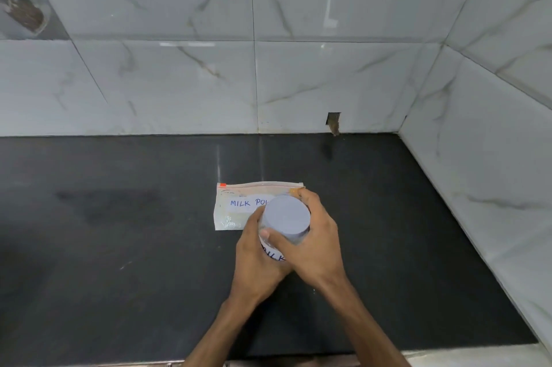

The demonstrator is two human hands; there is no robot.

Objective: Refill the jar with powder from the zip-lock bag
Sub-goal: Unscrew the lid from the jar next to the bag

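Our left hand (257, 257) curls round the body of the milk powder jar (273, 251). Our right hand (319, 242) has fingers and thumb wrapped round its pale lid (287, 217), which is still on. The jar is about mid-worktop (119, 247), just on the near-edge side of the flat zip-lock bag (239, 208). We cannot tell whether it rests on the surface. If the lid gives suddenly, the jar could jerk, tip and scatter any leftover powder. A loose left grip would let the jar spin with the lid.

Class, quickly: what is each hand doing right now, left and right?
Left hand: grips the body of the clear labelled jar.
Right hand: grips the jar's round pale blue-grey lid.
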